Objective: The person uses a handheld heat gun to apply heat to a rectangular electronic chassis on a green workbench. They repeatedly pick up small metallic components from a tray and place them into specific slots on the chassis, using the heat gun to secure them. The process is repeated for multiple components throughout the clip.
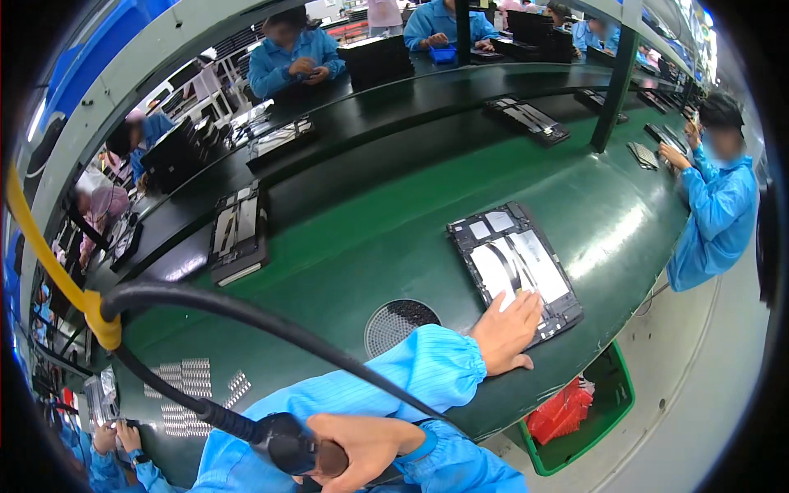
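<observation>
My left hand (511, 329) lies palm down across the lower part of an opened black tablet-like device (546, 267). Its fingers are stretched out flat over the silver inner parts and black strips, and its thumb points off to the side. Lower down and nearer to me, my right hand (366, 448) is wrapped round a black cylindrical tool (288, 442). A ribbed black cable (230, 420) runs into this tool. The tool's working end is hidden.
A black hose (246, 306) arches over the green bench (329, 246) from a yellow tube (57, 255). Metal parts (185, 382) lie left, near a round perforated plate (394, 324). Another open device (238, 230) stands further back. A green bin (604, 423) is below right; a co-worker (715, 197) sits right.
</observation>
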Demonstrator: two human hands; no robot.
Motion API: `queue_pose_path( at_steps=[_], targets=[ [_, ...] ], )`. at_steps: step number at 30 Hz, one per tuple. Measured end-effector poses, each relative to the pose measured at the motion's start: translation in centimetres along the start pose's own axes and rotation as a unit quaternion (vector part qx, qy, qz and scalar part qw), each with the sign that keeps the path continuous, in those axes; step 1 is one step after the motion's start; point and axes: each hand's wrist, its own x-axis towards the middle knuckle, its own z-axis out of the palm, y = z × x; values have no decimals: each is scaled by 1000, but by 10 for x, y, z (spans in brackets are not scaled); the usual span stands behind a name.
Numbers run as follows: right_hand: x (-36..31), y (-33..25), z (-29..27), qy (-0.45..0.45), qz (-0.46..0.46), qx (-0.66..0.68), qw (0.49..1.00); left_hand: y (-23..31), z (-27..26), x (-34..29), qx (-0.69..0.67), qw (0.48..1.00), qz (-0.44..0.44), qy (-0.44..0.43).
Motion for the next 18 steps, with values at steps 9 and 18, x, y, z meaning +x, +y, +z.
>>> queue_pose_path(
  at_steps=[9,18],
  targets=[
    [-10,-7,-3,-7,10,-6,1000,3,-17,11,164,986,-14,19],
    [-12,-6,-3,25,-25,34,999,-49,-11,10,212,955,37,205]
  ],
)
